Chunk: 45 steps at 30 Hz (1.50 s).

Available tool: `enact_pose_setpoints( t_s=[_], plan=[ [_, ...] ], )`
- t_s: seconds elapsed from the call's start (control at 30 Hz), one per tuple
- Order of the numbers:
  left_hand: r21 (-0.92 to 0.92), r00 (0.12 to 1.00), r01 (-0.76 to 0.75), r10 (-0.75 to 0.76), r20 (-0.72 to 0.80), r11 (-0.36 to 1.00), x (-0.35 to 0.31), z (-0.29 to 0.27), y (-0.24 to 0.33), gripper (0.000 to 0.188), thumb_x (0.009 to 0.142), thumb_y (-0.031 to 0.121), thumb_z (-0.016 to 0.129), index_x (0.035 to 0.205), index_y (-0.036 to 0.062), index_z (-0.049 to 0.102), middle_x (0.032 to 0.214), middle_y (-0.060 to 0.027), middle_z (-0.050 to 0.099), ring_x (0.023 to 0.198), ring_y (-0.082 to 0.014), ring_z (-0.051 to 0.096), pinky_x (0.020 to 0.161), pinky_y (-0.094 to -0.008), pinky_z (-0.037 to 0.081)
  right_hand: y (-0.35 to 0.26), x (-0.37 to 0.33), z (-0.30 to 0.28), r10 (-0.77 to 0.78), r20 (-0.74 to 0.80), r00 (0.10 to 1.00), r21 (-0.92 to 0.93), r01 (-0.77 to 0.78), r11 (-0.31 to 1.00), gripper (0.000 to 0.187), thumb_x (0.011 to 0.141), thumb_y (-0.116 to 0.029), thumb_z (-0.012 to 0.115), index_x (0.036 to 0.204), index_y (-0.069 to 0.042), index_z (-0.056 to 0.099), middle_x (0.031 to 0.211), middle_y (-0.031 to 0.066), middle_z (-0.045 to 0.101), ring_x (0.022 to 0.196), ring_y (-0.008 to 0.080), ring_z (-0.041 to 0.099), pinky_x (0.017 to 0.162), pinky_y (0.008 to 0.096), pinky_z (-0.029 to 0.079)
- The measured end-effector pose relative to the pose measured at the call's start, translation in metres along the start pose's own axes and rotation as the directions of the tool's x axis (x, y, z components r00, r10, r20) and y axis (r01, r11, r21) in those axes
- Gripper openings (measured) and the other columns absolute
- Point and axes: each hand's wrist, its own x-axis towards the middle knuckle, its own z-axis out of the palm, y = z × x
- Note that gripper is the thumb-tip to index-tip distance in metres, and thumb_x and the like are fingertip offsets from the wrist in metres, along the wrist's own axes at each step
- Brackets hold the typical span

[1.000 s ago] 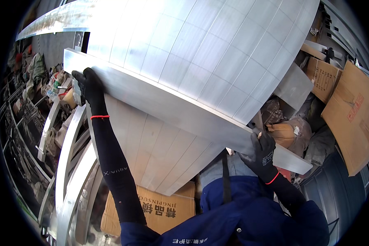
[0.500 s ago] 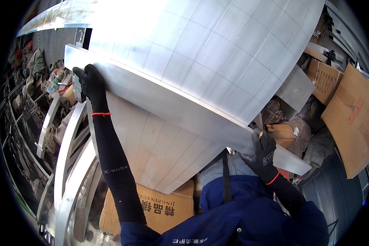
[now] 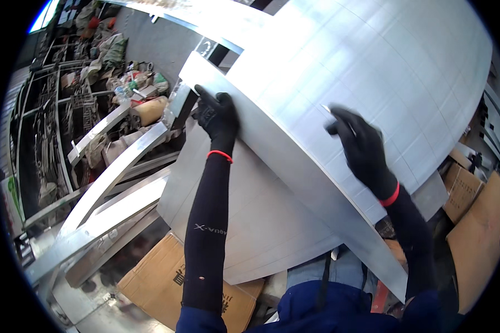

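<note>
Left grip (image 3: pixel 219 117) rests on the bar (image 3: pixel 316 191) near its upper end, forefinger laid on the metal; I cannot tell whether the other fingers curl under. Right grip (image 3: pixel 365 152) is off the bar, above the sheet (image 3: pixel 394 66), blurred; I make it closed on a thin pale stick (image 3: pixel 326 109), kind unclear from here.

Bar lies aslant across the sheet, sheet showing on both sides; lower end pokes past its edge, near the right forearm (image 3: pixel 414 238).

I read the bar as stiff, smooth metal, probably hollow and lighter than it looks. Likely to pivot if pinned at one end only; could slip on the slick sheet. Best hold, I judge: thumb and fingers across both long edges, one grip near each end.

Farther out: curved rails (image 3: pixel 128 208) at left, carton (image 3: pixel 155 277) below, cardboard (image 3: pixel 480 238) lower right.
</note>
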Motion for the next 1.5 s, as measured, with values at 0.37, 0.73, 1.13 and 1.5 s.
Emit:
enact_pose_setpoints(
  t_s=[0.37,0.73,1.13,1.5],
  plan=[
    [-0.021,0.999,0.049,-0.050,-0.021,0.999,-0.001,-0.008,0.001,0.070,0.086,0.027,0.043,0.143,-0.0083,0.022,0.095,-0.0258,0.059,0.090,-0.0398,0.056,0.087,-0.0512,0.040,0.032,0.155,0.148,-0.224,0.197,0.954,-0.148,0.255,0.956,0.015,0.090,-0.015,0.058,0.098,-0.005,0.064,0.083,0.0135,0.069,0.076,0.0291,0.067,0.071,0.0383,0.052],
    [0.014,0.996,0.083,-0.083,0.045,0.996,0.000,-0.013,0.003,0.069,0.086,0.028,0.042,0.143,-0.0083,0.025,0.101,-0.0266,0.060,0.091,-0.0406,0.057,0.084,-0.0515,0.042,0.033,0.168,0.162,-0.218,0.269,0.938,-0.332,0.303,0.893,0.018,0.085,-0.019,0.060,0.093,-0.007,0.070,0.081,0.0151,0.068,0.077,0.0327,0.066,0.074,0.0418,0.052],
    [0.046,0.998,0.031,-0.028,-0.058,0.998,0.000,-0.007,0.004,0.069,0.085,0.025,0.045,0.141,-0.0094,0.024,0.089,-0.0223,0.059,0.084,-0.0374,0.057,0.087,-0.0512,0.040,0.030,0.109,0.106,-0.357,0.434,0.827,-0.334,0.516,0.789,0.017,0.080,-0.005,0.061,0.097,-0.007,0.063,0.080,0.0126,0.065,0.072,0.0290,0.065,0.064,0.0372,0.053],
    [0.110,0.988,-0.084,0.097,-0.118,0.990,-0.003,0.001,-0.011,0.068,0.089,0.030,0.042,0.140,-0.0111,0.023,0.103,-0.0284,0.058,0.093,-0.0415,0.056,0.086,-0.0505,0.041,0.009,-0.021,0.002,-0.198,0.537,0.820,-0.316,0.413,0.854,0.030,0.083,-0.009,0.058,0.112,-0.006,0.058,0.075,0.0092,0.058,0.066,0.0279,0.059,0.059,0.0413,0.046]
  ],
)
